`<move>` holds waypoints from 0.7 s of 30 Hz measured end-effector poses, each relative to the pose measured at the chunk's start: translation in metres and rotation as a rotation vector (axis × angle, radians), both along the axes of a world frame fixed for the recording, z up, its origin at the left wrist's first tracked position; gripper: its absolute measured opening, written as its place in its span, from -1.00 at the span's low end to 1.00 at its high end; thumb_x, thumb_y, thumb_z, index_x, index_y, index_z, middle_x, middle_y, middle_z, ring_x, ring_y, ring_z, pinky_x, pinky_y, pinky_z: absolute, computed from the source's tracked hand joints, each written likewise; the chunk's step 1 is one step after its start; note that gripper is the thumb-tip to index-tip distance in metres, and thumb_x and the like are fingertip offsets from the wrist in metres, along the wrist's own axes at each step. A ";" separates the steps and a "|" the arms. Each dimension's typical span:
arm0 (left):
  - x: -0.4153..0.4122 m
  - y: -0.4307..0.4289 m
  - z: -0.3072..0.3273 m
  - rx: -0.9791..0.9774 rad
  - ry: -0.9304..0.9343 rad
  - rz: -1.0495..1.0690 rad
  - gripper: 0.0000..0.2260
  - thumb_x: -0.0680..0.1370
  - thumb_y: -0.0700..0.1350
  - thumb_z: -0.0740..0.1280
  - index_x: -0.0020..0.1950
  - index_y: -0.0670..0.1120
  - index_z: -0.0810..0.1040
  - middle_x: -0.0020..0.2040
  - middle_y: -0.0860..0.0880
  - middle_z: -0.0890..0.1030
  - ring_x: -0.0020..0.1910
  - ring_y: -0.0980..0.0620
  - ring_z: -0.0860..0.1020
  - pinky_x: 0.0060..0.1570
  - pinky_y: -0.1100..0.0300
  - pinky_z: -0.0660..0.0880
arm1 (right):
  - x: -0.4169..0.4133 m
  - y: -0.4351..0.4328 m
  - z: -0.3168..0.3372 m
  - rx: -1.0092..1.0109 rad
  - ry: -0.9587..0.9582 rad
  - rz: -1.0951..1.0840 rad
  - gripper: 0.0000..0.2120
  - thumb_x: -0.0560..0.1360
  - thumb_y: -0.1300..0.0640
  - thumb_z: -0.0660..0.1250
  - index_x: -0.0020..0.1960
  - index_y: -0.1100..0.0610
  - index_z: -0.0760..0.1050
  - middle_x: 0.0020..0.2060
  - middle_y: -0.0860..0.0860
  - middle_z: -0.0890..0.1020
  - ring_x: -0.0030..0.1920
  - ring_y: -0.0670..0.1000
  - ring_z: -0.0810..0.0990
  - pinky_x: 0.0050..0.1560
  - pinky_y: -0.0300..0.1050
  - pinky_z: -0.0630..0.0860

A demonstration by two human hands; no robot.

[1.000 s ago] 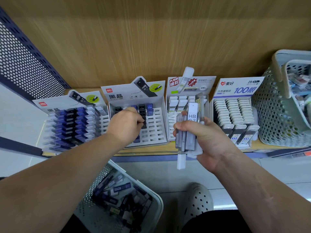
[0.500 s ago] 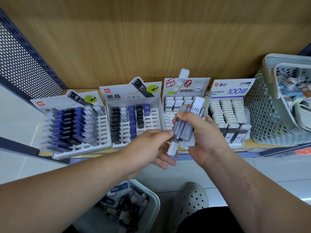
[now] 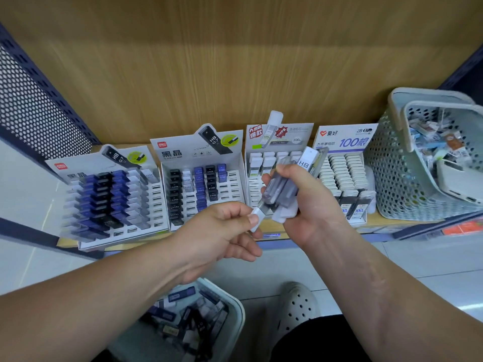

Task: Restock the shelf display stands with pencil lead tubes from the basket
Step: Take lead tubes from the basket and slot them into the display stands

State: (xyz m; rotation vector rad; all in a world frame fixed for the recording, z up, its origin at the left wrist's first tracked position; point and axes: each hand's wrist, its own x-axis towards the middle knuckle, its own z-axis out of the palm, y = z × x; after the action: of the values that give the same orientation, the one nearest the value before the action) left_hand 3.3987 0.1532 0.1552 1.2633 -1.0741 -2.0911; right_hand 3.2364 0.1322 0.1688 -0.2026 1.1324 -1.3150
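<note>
One view, head: lead tubes bunched in right hand, grip wrapped round them, held before part-filled stand; left hand nearer, grip pinching white cap of one tube poking down-left, long axis lower-left to upper-right.

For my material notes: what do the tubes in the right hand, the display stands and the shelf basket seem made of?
Tubes: likely clear glossy plastic; dark contents show through, caps opaque white. Display stands: seemingly printed matte cardboard, folded, with cut slots. Shelf basket: pale moulded plastic, walls perforated.
</note>
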 end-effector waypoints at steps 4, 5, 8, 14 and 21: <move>0.004 -0.001 0.001 0.055 0.047 -0.023 -0.92 0.53 -0.15 0.37 -0.06 -0.16 0.55 -0.13 -0.19 0.59 -0.33 -0.07 0.57 -0.20 0.04 0.62 | -0.004 -0.001 0.000 0.001 -0.024 -0.002 -0.69 0.51 0.28 0.40 0.24 0.18 0.46 -0.28 0.11 0.66 -0.27 0.04 0.67 -0.33 -0.10 0.58; 0.006 0.001 0.001 0.066 0.049 -0.040 -0.90 0.50 -0.15 0.39 -0.06 -0.16 0.55 -0.13 -0.19 0.59 -0.33 -0.07 0.56 -0.20 0.03 0.61 | -0.007 -0.003 0.000 -0.001 -0.022 -0.008 -0.76 0.52 0.28 0.38 0.16 0.18 0.46 -0.26 0.12 0.65 -0.27 0.04 0.65 -0.30 -0.11 0.57; 0.011 0.005 -0.003 0.102 0.054 -0.086 -0.86 0.47 -0.18 0.42 -0.03 -0.18 0.54 -0.14 -0.20 0.57 -0.31 -0.08 0.55 -0.22 0.04 0.60 | -0.020 -0.010 0.001 0.010 0.012 -0.041 -0.86 0.53 0.27 0.36 0.06 0.17 0.46 -0.25 0.11 0.63 -0.28 0.03 0.62 -0.19 -0.07 0.51; 0.023 0.002 -0.008 0.083 -0.020 -0.018 -0.75 0.35 -0.25 0.50 -0.01 -0.19 0.56 -0.25 -0.12 0.59 -0.32 -0.06 0.58 -0.21 0.08 0.62 | -0.035 -0.008 -0.002 0.051 0.085 0.018 -0.94 0.54 0.24 0.36 -0.03 0.17 0.48 -0.23 0.10 0.64 -0.32 0.04 0.58 -0.26 -0.08 0.39; 0.023 -0.018 -0.009 0.024 -0.070 0.254 -0.73 0.38 -0.35 0.44 0.08 -0.25 0.62 -0.21 -0.16 0.65 -0.29 -0.04 0.66 -0.22 0.15 0.65 | -0.046 0.011 -0.004 0.091 0.096 0.046 -0.42 0.52 0.26 0.39 0.50 0.24 0.29 -0.22 0.14 0.64 -0.35 0.05 0.60 -0.38 -0.14 0.49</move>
State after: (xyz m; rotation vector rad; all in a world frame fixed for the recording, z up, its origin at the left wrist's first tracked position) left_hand 3.4216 0.1354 0.1459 1.4133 -0.8690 -1.8866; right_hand 3.1905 0.1430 0.1648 -0.2251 1.2593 -1.2213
